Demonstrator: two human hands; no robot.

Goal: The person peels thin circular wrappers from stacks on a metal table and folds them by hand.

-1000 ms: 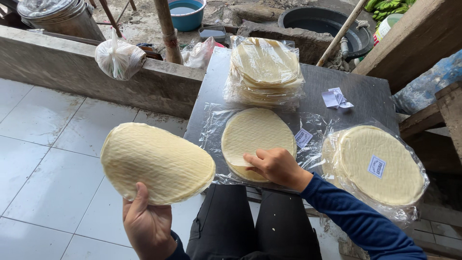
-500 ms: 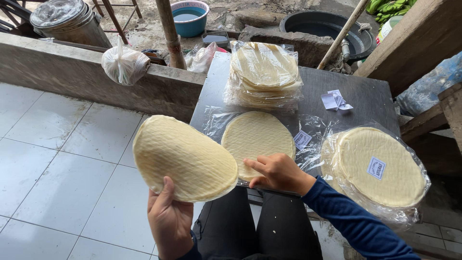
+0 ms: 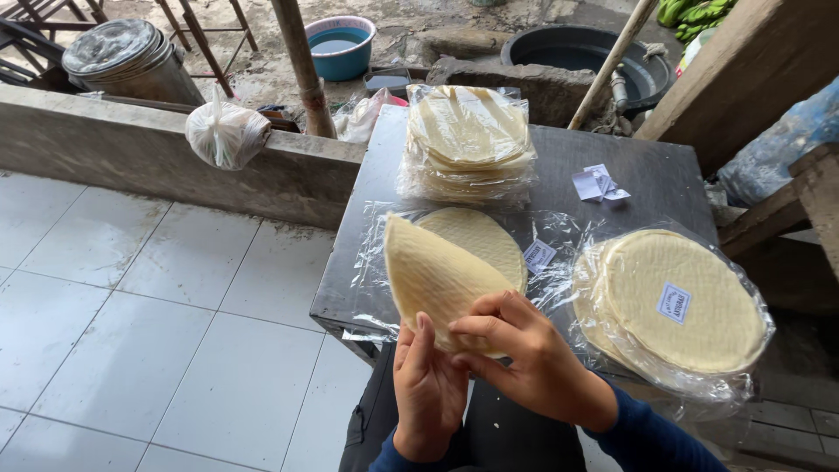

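**A brittle disc held only by its lower edge**

My left hand (image 3: 428,385) and my right hand (image 3: 516,354) both close their fingers on the bottom rim of one thin, pale yellow round cracker (image 3: 437,275), which tilts up and away from me over the near edge of the dark grey table (image 3: 647,179). Just behind it, a second flat pale disc (image 3: 489,240) lies on the spread clear plastic sheet (image 3: 559,253).

I judge the main risk to be snapping: so thin a wafer, pinched at one point with the rest unsupported, could crack if I squeeze or twist. If my grip loosens, it could fall past the table edge to the white tiled floor (image 3: 131,323). The small white paper label (image 3: 538,255) beside the sheet is light enough for a breeze to shift.
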